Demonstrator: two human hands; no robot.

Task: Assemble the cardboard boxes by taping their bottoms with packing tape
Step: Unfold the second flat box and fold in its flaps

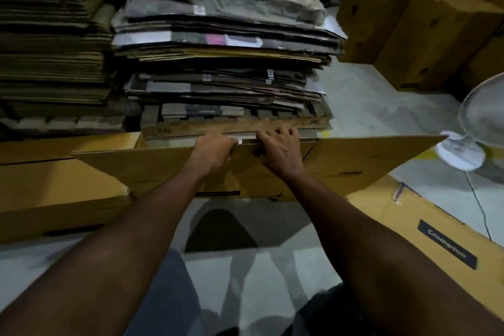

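Working on the cardboard box (354,161) dead centre of the frame, held up on edge just in front of the pallet stack (218,68) of flattened cardboard. Left grip (211,150) curled over the top edge at the middle, fingers hooked onto the far side. Right grip (279,151) just beside it, likewise curled and pinching the same edge. Small pale sliver (240,141) between the two: tape end or plain gap, can't tell through the blur. No tape roll anywhere in view.

Looks like squaring up and closing the flaps ahead of taping, so early days on this box. Tips for doing it clean:

- Hold both grips close to the seam and pull the flap edges flush, with no overlap and no gap.
- Square up the long panels reaching out to the left and right of the frame first, otherwise no chance of a straight seam.
- Pin the seam with one grip only once level, then go for the tape with the other.
- Run the strip down the seam centre and over both ends.
- Mind the fan (461,151) at the right edge and the flat Crompton box (395,215) at lower right, both easy to clip when swinging that wide panel.
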